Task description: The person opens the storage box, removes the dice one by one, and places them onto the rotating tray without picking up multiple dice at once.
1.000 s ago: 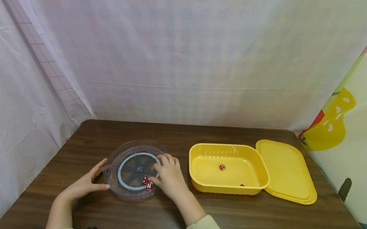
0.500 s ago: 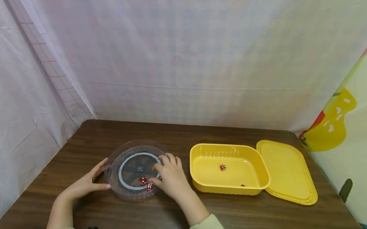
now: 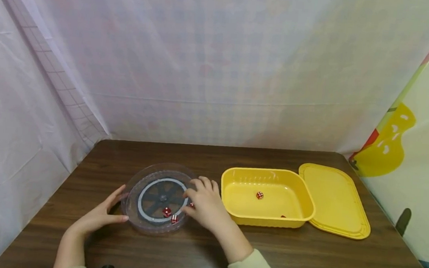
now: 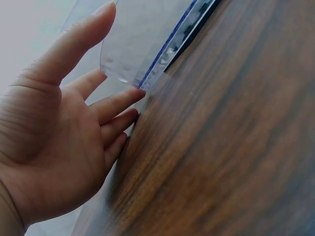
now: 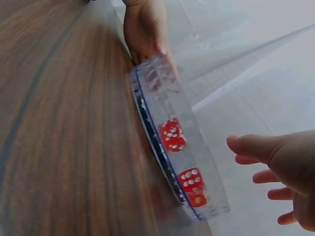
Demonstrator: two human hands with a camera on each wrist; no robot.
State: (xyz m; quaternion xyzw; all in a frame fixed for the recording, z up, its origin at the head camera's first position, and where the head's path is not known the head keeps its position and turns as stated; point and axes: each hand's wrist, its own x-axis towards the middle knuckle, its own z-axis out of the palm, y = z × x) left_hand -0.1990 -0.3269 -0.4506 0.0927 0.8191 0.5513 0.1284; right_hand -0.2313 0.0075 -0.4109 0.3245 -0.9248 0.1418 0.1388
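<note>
In the head view, a round clear plastic dish [image 3: 160, 229] with a grey ring in its base sits on the left of the table. Two red dice lie inside near its front: one die [image 3: 167, 211] and another white-dotted die [image 3: 174, 219]. My left hand [image 3: 94, 219] rests at the dish's left side, thumb and fingers spread and fairly straight; a fingertip touches the wall in the left wrist view. Over the dish's right rim, my right hand [image 3: 206, 203] pinches a red die [image 3: 191, 205], mostly covered by the fingers. The right wrist view does not show this die.
A yellow rectangular box [image 3: 266, 221] stands right of the dish. It holds a red die [image 3: 259, 195] and a second one [image 3: 283, 217] partly hidden by its front wall. The yellow lid [image 3: 336, 204] lies on the brown table [image 3: 173, 258] beside it.
My right hand has shifted right, toward the yellow box, and a red die has come into sight among its fingers. One die in the dish has moved slightly left. My left hand stays put.
</note>
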